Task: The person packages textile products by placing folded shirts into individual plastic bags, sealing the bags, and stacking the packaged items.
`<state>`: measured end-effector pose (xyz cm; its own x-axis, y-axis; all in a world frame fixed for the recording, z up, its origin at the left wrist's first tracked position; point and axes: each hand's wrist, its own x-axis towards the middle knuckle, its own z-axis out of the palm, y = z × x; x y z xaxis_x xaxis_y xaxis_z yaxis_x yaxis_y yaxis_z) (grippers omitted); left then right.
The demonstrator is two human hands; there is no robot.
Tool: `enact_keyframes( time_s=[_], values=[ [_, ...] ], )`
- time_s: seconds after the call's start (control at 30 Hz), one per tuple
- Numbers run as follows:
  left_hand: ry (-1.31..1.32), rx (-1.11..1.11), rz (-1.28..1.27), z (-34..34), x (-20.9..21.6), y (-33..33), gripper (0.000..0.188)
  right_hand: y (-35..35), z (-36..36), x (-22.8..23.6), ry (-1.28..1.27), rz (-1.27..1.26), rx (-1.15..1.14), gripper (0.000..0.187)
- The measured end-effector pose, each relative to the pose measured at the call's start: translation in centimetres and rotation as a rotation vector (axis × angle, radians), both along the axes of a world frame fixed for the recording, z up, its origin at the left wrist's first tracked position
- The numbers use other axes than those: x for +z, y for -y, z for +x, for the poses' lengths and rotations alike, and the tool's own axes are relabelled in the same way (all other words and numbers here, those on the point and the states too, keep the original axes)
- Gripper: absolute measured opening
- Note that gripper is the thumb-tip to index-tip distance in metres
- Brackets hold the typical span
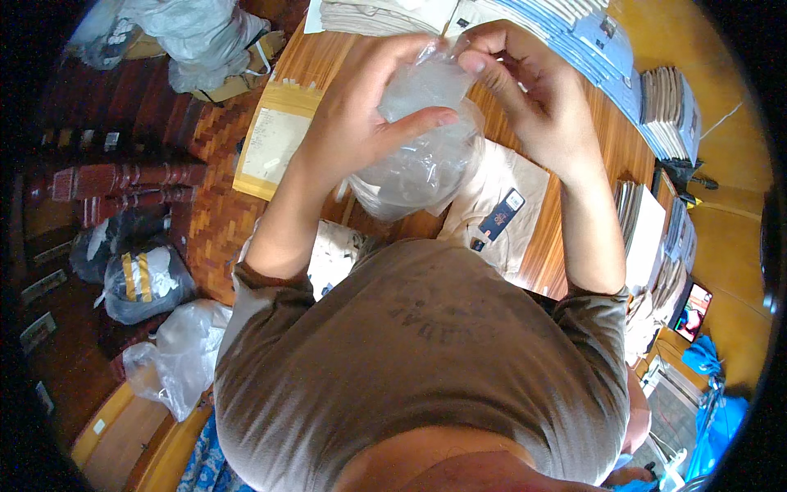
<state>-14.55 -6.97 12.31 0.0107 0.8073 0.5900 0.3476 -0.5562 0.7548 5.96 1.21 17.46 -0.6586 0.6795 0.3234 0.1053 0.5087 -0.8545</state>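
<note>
We see both hands raised above the wooden table (602, 135), working a clear plastic bag (426, 148) between them. The left hand (373, 107) wraps around the bag's side, thumb pressed across its front, which keeps it steady in the air, while the right hand (525, 82) pinches the bag's top edge between fingertips, seemingly to part or gather the opening. What the bag holds we cannot tell; it looks nearly empty. Beneath it on the table lies a folded beige garment (500, 209) with a dark tag, and a yellow padded envelope (275, 143) rests at the table's left edge.
</note>
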Motion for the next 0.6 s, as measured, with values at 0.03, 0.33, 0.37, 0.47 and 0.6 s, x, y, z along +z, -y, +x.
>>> enact_keyframes(
  time_s=[0.03,0.33,0.37,0.47,0.6],
  values=[
    [-0.087,0.018,0.034,-0.4,0.0,-0.2,0.041,0.1,-0.1,0.5,0.011,0.018,-0.006,0.015],
    [-0.344,0.054,0.041,-0.4,0.5,-1.3,0.035,0.0,-1.8,3.4,-0.377,0.39,-0.137,0.007],
    [-0.344,0.011,-0.003,-0.3,0.5,-1.2,0.034,-0.4,-2.1,4.2,-0.438,0.496,-0.138,0.009],
    [-0.502,0.019,-0.194,-0.9,-0.1,-1.2,0.04,-0.6,-2.9,8.6,-0.469,0.775,-0.161,0.015],
    [-0.583,0.037,-0.134,-0.7,0.2,-1.4,0.036,-3.0,3.2,10.8,-0.334,0.815,-0.377,0.021]
  ],
)
